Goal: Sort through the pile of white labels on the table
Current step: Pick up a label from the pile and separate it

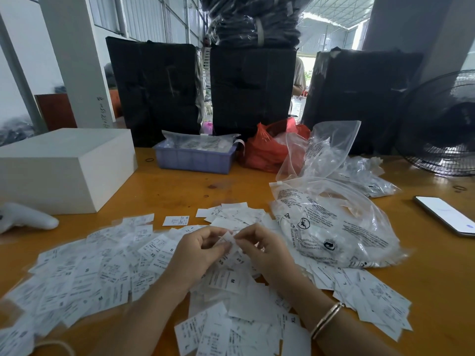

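A wide pile of white printed labels [84,276] covers the near part of the wooden table [180,191]; several show size letters such as S, XS and M. Above the middle of the pile, my left hand [198,253] and my right hand [264,249] meet with curled fingers. Both pinch one small white label [227,238] between their fingertips. More labels [372,299] spread to the right, under my right forearm, which wears a bracelet.
A clear printed plastic bag [334,227] lies right of my hands, with more bags behind it. Also on the table are a white box [64,165], a purple tray [195,158], a red bag [264,150], a phone [447,214], a fan [442,124] and a white handheld device [28,217].
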A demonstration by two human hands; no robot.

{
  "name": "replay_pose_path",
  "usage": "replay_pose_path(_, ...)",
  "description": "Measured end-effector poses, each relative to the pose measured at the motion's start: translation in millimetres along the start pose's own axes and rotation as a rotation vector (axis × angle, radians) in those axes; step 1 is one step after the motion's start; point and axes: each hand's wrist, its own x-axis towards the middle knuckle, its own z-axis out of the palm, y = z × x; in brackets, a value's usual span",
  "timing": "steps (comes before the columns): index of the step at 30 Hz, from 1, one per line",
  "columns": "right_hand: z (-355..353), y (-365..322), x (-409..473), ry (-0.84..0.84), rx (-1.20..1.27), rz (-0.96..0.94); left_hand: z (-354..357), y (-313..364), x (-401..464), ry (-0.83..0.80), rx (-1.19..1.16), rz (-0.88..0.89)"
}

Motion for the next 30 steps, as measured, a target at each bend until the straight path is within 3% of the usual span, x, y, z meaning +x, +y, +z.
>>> replay_pose_path(7, -2, -6, -3, -0.125, 0.036, 0.011, 0, 2, -2, 0.005, -0.001, 0.016)
replay_pose_path(10, -3, -8, -4, -0.092, 0.024, -0.006, -2, 2, 0, 0.079, 0.02, 0.023)
replay_pose_path(13, -13, -12, 4, 0.086, 0.011, -0.005, -9, 1, 3, 0.192, 0.132, 0.084)
replay_pose_path(16, -42, -12, 23, 0.395, 0.029, 0.004, -16, -4, 6, 0.33, 0.28, 0.133)
replay_pose_path(18, -68, -6, 36, 0.554, -0.068, -0.012, -20, -9, 9, 0.406, 0.366, 0.149)
replay_pose_path(20, -95, 8, 49, 0.596, -0.246, 0.069, -22, -14, 11, 0.453, 0.454, 0.159)
replay_pose_path(22, -118, 25, 61, 0.513, -0.474, 0.23, -26, -18, 13, 0.481, 0.564, 0.16)
replay_pose_path(27, -145, 60, 70, 0.017, -0.914, 0.556, -35, -17, 12, 0.504, 0.938, 0.085)
replay_pose_path(30, -140, 65, 68, 0.018, -0.922, 0.598, -28, -14, 11, 0.49, 0.978, 0.224)
